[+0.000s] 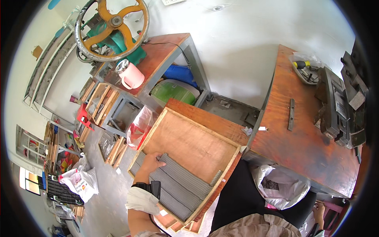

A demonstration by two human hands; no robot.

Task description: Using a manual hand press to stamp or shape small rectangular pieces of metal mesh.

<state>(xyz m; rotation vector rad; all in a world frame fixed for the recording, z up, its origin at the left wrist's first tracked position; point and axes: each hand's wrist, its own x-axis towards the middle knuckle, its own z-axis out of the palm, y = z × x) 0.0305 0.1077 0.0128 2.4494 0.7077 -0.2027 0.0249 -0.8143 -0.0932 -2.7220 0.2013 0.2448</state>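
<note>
A shallow wooden tray (193, 134) with a light rim lies tilted in front of me. Rows of grey, finely ribbed pieces (181, 177) fill its near left part, packed side by side. A short separate bit of the same grey material (216, 178) lies against the right rim. My left hand (152, 162) reaches over the tray's left side, its thumb and fingers closed round the far end of one grey row. Low at the right edge, my right hand (318, 212) hangs beside a dark pink stool (333, 215); its fingers are too small and partly hidden to read.
On the right stands a brown workbench (272, 138) with a flat metal bar (291, 114), a tub of tools (308, 71) and a dark metal vise-like block (335, 106). A white bag (280, 189) hangs below. A handwheel machine (114, 31) and pink mug (130, 74) stand far left.
</note>
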